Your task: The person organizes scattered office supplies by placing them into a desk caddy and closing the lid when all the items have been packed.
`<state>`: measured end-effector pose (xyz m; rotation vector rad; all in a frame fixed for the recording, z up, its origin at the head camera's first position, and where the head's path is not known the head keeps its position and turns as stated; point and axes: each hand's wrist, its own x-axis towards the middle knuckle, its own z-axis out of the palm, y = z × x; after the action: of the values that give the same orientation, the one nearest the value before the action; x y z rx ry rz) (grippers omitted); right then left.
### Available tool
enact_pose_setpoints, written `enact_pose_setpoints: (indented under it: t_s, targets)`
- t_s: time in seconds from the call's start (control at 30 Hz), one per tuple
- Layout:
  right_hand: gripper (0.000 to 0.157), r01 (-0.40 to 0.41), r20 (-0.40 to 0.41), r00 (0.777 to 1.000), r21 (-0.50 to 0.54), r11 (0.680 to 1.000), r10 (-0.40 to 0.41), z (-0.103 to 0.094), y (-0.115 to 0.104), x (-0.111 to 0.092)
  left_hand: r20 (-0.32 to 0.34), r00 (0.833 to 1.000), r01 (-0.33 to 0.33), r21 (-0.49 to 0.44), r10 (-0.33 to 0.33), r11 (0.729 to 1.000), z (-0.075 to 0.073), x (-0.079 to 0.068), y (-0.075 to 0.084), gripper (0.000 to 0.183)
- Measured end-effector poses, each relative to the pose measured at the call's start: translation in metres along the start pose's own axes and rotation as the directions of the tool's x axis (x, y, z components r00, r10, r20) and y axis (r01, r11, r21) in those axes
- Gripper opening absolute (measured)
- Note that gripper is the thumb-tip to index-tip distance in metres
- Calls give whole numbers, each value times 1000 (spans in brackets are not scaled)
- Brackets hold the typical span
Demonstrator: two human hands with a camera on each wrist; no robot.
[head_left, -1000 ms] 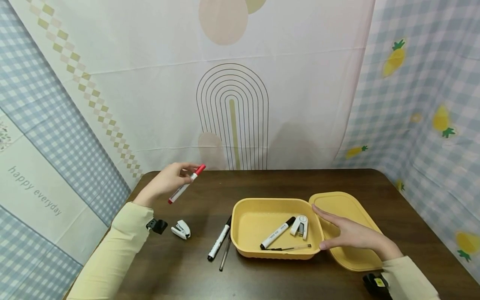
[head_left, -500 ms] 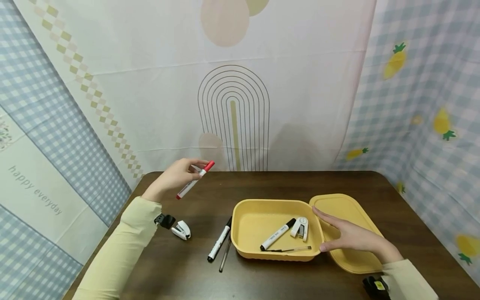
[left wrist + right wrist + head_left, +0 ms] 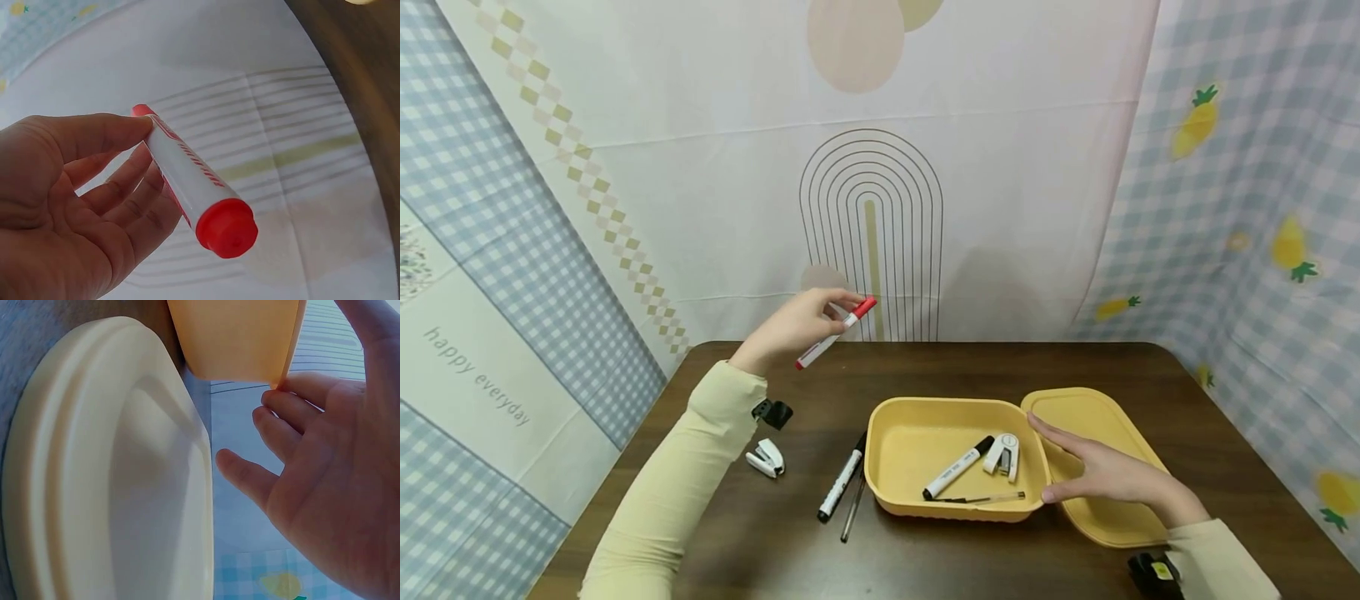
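My left hand [image 3: 805, 325] pinches a white marker with red ends [image 3: 187, 169] between thumb and fingers, raised above the back of the table. The marker slants, its red cap [image 3: 865, 306] pointing up and right. At the right end of a yellow box [image 3: 902, 402], my right hand [image 3: 1101, 475] is spread, with thumb and fingertips at the rim. Inside the box lie a black-and-white marker [image 3: 955, 471], a small white stapler [image 3: 1002, 454] and a thin clear pen [image 3: 992, 498]. In the right wrist view the right hand's fingers [image 3: 294, 412] reach the box wall [image 3: 237, 344].
The yellow lid [image 3: 1120, 521] lies on the table right of the box, partly under my right hand. Left of the box lie another black-and-white marker [image 3: 841, 483] and a pen [image 3: 852, 512]. A second white stapler [image 3: 766, 458] sits farther left on the brown table [image 3: 760, 533].
My left hand has carried the red-ended marker to the right and slightly upward. The right hand stays at the box's end, and the things in the box have not moved.
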<state>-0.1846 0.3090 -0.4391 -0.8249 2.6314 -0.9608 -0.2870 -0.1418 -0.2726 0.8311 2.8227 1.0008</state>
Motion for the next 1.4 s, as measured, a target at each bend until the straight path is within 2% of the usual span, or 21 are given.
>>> enact_pose_setpoints:
  t_s: [0.23, 0.67, 0.97, 1.2, 1.4]
  targets:
    - [99, -2, 11, 1000, 13, 1000, 2, -1, 0, 0, 11, 999, -53, 13, 53, 999, 3, 20, 29, 46]
    - [99, -17, 17, 1000, 16, 1000, 17, 1, 3, 1, 29, 990, -137, 4, 136, 991, 14, 41, 72, 47]
    - [99, -14, 18, 1000, 9, 1000, 14, -2, 2, 1, 121, 980, -160, -2, 159, 987, 38, 48, 79, 46]
    - [99, -28, 17, 999, 22, 999, 28, -2, 3, 2, 208, 962, -192, 49, 178, 980, 67, 56, 80, 46]
    - [99, -22, 12, 1000, 15, 1000, 22, -1, 2, 2, 291, 940, -200, 53, 176, 978, 92, 59, 77, 47]
